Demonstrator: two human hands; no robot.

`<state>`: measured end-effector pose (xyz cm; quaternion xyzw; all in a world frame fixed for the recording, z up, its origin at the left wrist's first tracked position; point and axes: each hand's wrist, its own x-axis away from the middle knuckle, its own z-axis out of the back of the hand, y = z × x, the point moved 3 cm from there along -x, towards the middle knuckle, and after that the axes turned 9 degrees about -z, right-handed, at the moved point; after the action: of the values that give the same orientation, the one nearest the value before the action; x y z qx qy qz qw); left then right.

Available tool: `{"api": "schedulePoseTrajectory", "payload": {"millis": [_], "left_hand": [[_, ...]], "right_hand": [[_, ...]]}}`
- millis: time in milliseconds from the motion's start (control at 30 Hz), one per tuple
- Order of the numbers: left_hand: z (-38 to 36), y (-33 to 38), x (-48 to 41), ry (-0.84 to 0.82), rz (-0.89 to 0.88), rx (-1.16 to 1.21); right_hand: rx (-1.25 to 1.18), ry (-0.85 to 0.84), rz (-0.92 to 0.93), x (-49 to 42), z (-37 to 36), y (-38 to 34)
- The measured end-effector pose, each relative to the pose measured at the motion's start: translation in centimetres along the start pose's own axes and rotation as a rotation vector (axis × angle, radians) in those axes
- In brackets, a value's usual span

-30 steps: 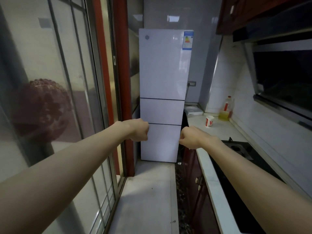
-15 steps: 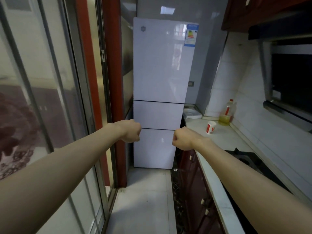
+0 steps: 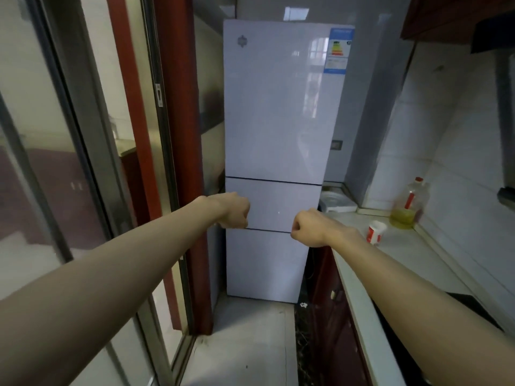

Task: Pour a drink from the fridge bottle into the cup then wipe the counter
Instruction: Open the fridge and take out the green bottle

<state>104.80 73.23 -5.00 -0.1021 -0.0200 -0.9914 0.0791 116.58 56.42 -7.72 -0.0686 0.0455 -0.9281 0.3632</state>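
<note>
A tall white fridge [image 3: 276,107] with three closed doors stands at the end of the narrow kitchen. Both my arms reach out toward it. My left hand [image 3: 234,210] is a fist holding nothing, in front of the middle door. My right hand [image 3: 308,228] is also a fist holding nothing, near the fridge's right edge. A red and white cup [image 3: 375,232] stands on the pale counter [image 3: 412,263] to the right. No fridge bottle is in sight.
A bottle of yellow oil [image 3: 409,204] stands by the tiled wall behind the cup. A white tray [image 3: 335,201] lies at the counter's far end. A black hob [image 3: 473,307] is set in the counter. Glass sliding doors [image 3: 83,162] run along the left; dark red cabinets [image 3: 334,316] sit below.
The fridge, cup and oil bottle have grown larger in view as I moved closer. Both fists stay closed and level.
</note>
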Motion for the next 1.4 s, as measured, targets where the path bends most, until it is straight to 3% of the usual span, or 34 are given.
{"api": "schedulePoseTrajectory", "payload": {"millis": [267,1100,1400], "left_hand": [[-0.1,-4.7,-8.4,-0.022,0.044,0.034],[2.4,-25.1,-31.0,-0.093,-0.028,-0.009],[3.5,-29.2,-39.0,-0.102,0.077,0.03]], "right_hand": [[0.032,-0.026,0.029,-10.6,0.2,1.2],[0.05,-0.063,0.011,-40.9,2.0,-5.6],[0.099,-0.077,0.106,-52.0,2.7,-5.2]]}}
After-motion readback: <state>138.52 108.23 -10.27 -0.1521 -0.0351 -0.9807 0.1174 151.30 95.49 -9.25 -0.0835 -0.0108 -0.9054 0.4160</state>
